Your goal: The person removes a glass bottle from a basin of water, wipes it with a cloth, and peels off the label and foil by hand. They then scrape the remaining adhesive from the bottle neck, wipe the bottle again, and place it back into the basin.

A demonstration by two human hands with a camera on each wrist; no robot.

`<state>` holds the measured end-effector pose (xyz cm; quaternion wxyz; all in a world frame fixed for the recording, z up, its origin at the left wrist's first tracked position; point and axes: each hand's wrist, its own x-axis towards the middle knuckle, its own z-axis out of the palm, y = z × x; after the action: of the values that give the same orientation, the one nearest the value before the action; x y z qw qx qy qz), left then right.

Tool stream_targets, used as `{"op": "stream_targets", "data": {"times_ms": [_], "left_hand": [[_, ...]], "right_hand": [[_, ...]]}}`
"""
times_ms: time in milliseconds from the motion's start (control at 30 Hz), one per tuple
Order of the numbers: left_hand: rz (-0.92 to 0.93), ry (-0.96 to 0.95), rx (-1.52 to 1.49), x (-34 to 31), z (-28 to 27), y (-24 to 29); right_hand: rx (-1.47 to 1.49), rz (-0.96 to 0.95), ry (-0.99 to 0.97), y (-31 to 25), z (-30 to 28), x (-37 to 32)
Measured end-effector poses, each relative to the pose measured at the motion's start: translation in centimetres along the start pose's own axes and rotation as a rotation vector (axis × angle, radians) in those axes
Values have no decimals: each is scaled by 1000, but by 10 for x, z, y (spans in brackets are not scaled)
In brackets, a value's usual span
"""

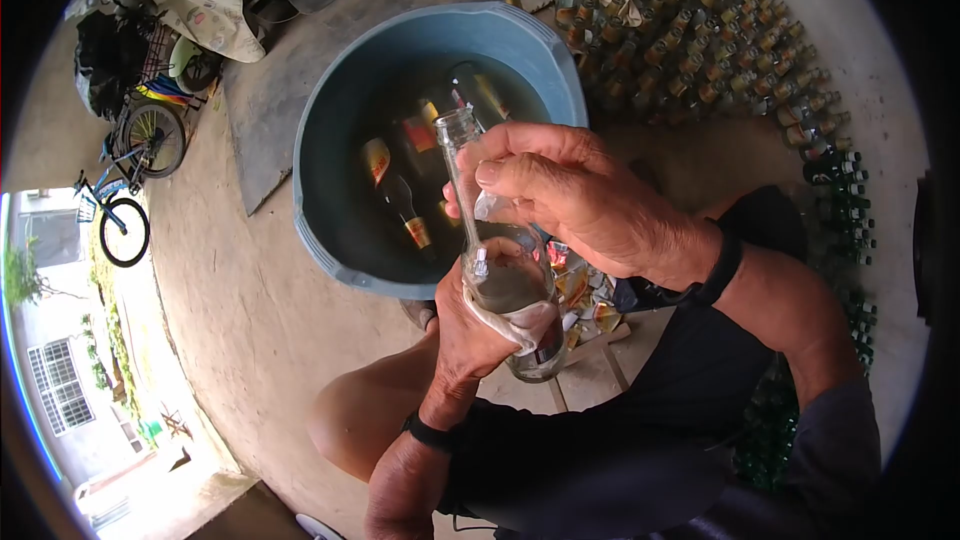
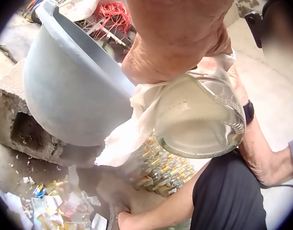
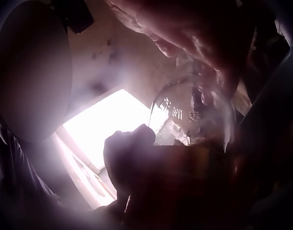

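Note:
A clear glass bottle, its label gone from the visible glass, is tilted in front of the person, neck up. The left hand grips its lower body with a white cloth bunched between palm and glass. At the neck and shoulder, the right hand has its thumb on the near side and fingers passing behind the glass, fingertips showing on the far left. The bottle's round base faces the left wrist view. Close beyond the hands stands a blue-grey tub of dark water with several labelled bottles in it.
Wet label scraps lie in a pile by the tub, near a hollow concrete block. Many brown-labelled bottles stand in rows at the right, green bottles beside them. A blue bicycle is at the left.

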<state>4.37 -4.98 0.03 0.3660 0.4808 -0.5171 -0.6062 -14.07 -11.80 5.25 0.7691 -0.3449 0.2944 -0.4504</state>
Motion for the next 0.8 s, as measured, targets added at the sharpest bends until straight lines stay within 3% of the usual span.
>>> {"op": "stream_targets", "data": {"times_ms": [500, 700, 800], "left_hand": [[2, -34, 21, 1, 1, 5], [-38, -36, -44, 1, 0, -4], [-17, -42, -23, 2, -1, 0]], "right_hand": [[74, -18, -19, 2, -6, 1], [112, 54, 96, -9, 9, -5], [82, 25, 7, -7, 1, -1]]}}
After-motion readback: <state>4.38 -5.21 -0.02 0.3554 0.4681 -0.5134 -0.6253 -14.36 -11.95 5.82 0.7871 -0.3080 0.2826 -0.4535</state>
